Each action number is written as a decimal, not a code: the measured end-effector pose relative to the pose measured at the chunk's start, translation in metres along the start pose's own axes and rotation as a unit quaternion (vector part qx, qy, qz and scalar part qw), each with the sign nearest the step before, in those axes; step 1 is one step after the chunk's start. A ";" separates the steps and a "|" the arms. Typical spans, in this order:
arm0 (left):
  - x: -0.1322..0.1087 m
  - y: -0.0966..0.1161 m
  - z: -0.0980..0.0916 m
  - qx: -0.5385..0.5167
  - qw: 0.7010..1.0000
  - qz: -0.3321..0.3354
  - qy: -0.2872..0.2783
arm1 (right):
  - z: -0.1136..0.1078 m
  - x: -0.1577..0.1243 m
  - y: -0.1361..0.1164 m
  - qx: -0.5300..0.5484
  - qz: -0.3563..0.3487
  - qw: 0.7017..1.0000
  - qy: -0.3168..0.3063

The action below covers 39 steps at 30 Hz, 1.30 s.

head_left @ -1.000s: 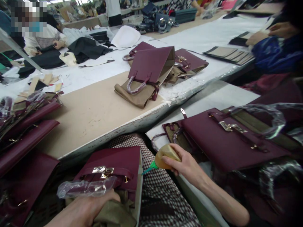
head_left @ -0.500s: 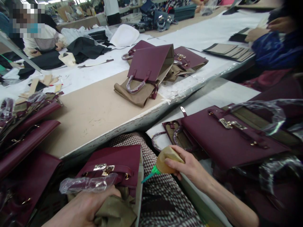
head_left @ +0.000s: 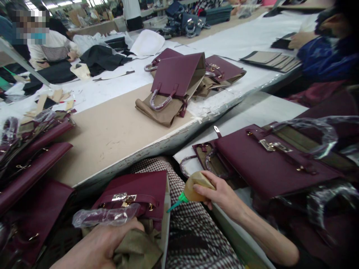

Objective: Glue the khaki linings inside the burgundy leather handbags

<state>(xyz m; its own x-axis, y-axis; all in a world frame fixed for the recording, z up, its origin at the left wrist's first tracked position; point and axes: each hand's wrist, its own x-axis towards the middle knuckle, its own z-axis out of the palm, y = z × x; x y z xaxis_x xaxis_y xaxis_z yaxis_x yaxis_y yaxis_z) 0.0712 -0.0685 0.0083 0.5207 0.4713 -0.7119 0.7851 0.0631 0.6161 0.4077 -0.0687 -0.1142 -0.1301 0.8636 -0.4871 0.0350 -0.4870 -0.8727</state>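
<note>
On my lap lies a burgundy handbag with a gold-coloured clasp and a plastic-wrapped handle. My left hand is closed at the bag's near side, around the olive lining; its fingertips are mostly hidden. In my right hand is a yellowish squeeze bottle with a green nozzle. The nozzle's tip is at the pale open edge of the bag's right side; whether it touches I cannot tell.
More burgundy bags lie on the right, at the left and on the worktable. The table edge runs just beyond my lap. Co-workers sit at the far left and upper right.
My right hand and the bottle have shifted slightly left, and the nozzle tip has moved slightly up along the bag's edge. My left hand stays nearly in place.
</note>
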 end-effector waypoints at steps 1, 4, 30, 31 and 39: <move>0.000 0.000 0.000 0.001 1.000 -0.002 -0.004 | 0.000 -0.002 -0.001 0.004 0.002 1.000 -0.004; 0.000 0.002 0.000 0.005 1.000 -0.009 -0.001 | -0.001 -0.009 -0.005 0.018 0.006 1.000 -0.023; -0.005 -0.001 0.002 -0.030 0.999 0.013 0.007 | 0.025 -0.069 0.005 0.178 0.034 0.981 -0.066; -0.005 0.000 0.003 -0.025 1.000 0.009 0.004 | 0.023 -0.068 0.004 0.164 0.034 0.984 -0.063; 0.000 0.002 0.003 -0.008 1.000 -0.007 0.001 | 0.011 -0.052 -0.012 -0.010 0.025 1.000 0.012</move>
<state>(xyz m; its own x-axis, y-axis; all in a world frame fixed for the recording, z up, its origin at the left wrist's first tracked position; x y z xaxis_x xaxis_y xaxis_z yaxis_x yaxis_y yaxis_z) 0.0742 -0.0711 0.0085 0.5084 0.4728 -0.7197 0.7872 0.0834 0.6110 0.4034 -0.1092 -0.0775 -0.1032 0.8418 -0.5299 0.0607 -0.5264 -0.8481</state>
